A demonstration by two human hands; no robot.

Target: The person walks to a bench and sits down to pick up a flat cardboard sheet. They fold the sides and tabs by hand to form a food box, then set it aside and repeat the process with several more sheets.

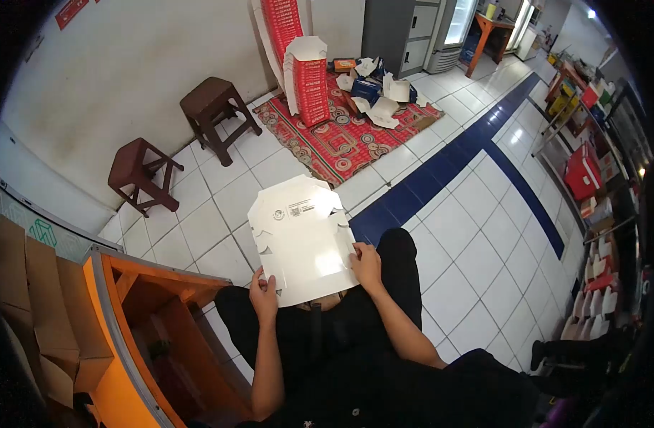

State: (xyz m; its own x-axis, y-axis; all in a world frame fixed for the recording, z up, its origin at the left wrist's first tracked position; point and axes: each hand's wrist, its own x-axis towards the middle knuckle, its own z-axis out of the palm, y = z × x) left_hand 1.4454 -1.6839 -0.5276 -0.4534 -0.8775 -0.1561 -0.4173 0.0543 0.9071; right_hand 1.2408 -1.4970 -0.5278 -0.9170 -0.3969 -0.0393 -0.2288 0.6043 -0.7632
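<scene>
A flat white cardboard box blank (pixel 305 242) with cut flaps and small dark print near its far end lies over my lap. My left hand (pixel 263 291) pinches its near left edge, with the thumb on top. At the right edge, my right hand (pixel 367 265) grips the blank between thumb and fingers. Light glares off the middle of the sheet. The underside of the blank and the fingers beneath it are hidden.
Stacks of red printed box blanks (pixel 311 89) stand on a red patterned mat (pixel 341 160), beside crumpled cartons (pixel 380 93). Two brown stools (pixel 213 107) are by the wall. An orange cabinet (pixel 102 314) with brown cartons (pixel 38 307) stands close on my left. Crowded shelves (pixel 584 171) line the right.
</scene>
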